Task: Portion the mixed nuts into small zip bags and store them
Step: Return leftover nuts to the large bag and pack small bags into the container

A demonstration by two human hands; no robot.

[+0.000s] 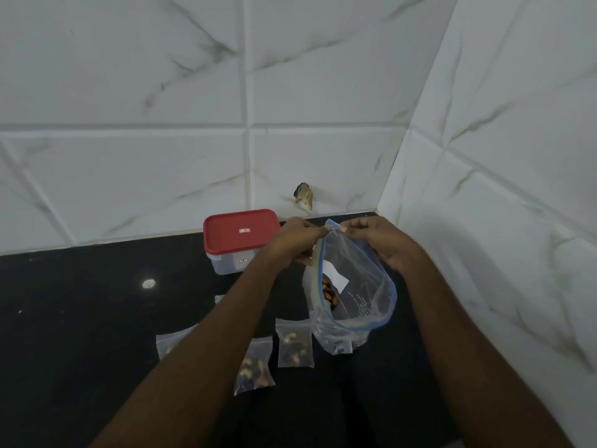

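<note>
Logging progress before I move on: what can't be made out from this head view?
Head view only:
- Red-lidded container: lid on, walls frosted; contents unseen.
- Leftmost small zip bag: left forearm covers its right side; fill unclear.
- Large zip bag, pinched by left hand and right hand: folds hide how many nuts remain.
- Middle small zip bag and right small zip bag: zips too small to tell sealed or open.

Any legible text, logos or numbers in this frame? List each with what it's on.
No text can be read, so nothing is quoted.
Logo at the centre of the red lid: too blurred to read.
Mark on the container wall, under the lid: too blurred.
White patch on the large zip bag: no writing made out.
Printed lines beside the patch: too small to read.
</note>
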